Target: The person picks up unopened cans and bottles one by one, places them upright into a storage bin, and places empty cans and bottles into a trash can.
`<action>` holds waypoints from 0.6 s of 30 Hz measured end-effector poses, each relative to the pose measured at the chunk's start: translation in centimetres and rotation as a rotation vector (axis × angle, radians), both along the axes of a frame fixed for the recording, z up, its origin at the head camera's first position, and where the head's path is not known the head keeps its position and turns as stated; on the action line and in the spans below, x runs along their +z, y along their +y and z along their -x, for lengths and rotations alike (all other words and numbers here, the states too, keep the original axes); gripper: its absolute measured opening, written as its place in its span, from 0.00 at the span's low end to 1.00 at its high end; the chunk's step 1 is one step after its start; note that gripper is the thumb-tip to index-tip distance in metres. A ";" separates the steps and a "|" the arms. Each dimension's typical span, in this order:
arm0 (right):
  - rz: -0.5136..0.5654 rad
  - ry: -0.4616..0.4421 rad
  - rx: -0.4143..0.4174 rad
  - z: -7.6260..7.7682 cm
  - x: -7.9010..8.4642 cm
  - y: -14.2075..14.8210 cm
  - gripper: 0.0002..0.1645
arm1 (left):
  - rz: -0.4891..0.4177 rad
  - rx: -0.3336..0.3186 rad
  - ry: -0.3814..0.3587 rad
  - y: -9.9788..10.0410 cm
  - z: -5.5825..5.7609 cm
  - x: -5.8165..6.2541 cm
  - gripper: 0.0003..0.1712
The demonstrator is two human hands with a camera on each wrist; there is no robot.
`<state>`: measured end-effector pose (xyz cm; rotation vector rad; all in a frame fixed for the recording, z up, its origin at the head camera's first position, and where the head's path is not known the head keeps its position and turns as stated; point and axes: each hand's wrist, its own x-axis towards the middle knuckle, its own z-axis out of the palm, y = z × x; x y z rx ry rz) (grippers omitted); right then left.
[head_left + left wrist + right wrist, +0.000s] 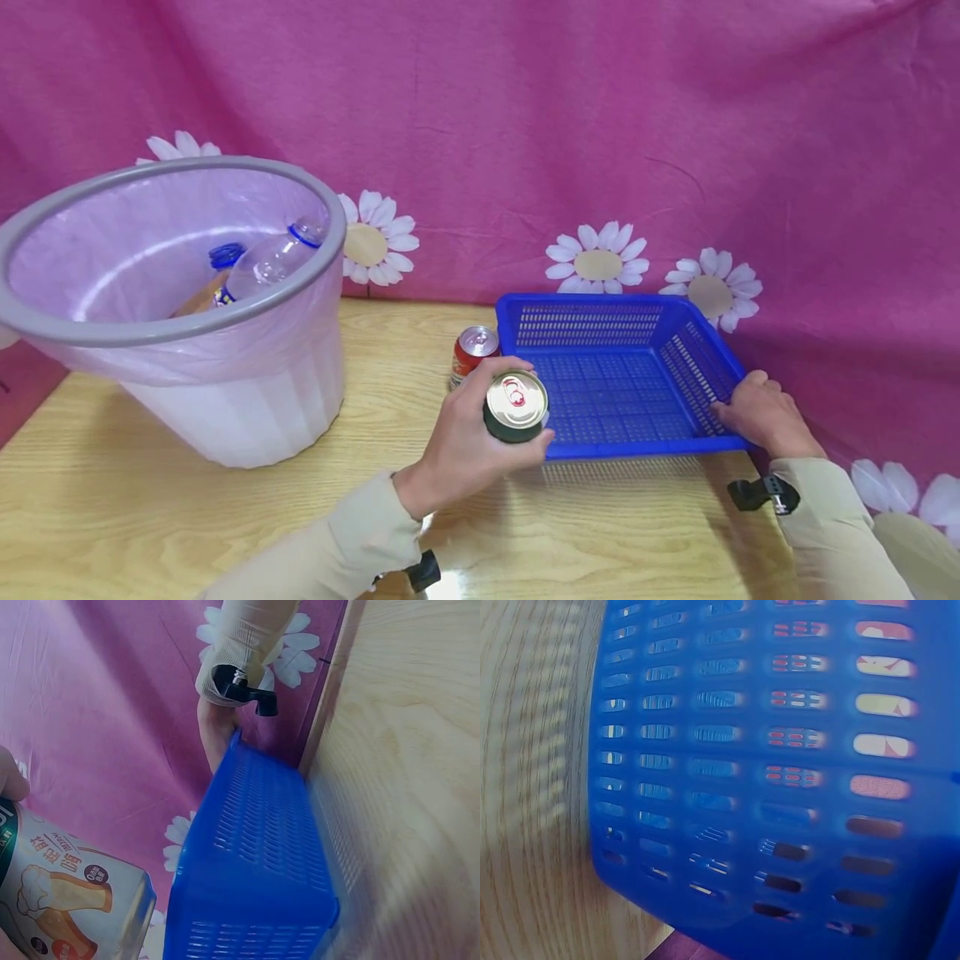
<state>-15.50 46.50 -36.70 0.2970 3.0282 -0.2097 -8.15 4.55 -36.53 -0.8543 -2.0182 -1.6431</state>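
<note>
My left hand [467,437] holds a drink can [516,407], its fingers and thumb curled round the sides and its gold lid with a red-marked tab facing up. In the left wrist view this can [79,889] shows a pale label with printed beer glasses and a dark green band. It overlaps the near left corner of a blue plastic basket [622,450]. With my right hand [768,417] I grip the basket's right rim. The basket's slotted wall [742,757] fills most of the right wrist view, where the hand itself is hidden. No object shows inside the basket.
A red can [474,357] stands upright against the basket's left side, partly behind my left hand. At the left stands a white bin [255,408] with a grey rim and a clear liner, holding plastic bottles [270,262]. A pink flowered cloth [465,150] hangs behind the wooden table [375,400].
</note>
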 end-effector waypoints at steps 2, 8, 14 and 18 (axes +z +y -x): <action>0.000 0.000 -0.002 0.0 0.1 0.0 0.41 | -0.003 -0.001 0.020 0.2 0.2 0.2 0.39; 0.006 -0.003 -0.004 -0.1 0.3 -0.1 0.41 | 0.022 0.030 0.044 0.8 0.6 0.5 0.39; -0.006 0.018 -0.003 -0.2 0.3 0.0 0.41 | 0.012 0.003 0.091 1.6 1.3 0.7 0.37; -0.012 0.027 0.012 -0.2 0.1 -0.1 0.41 | -0.003 -0.036 0.077 2.2 1.6 0.9 0.37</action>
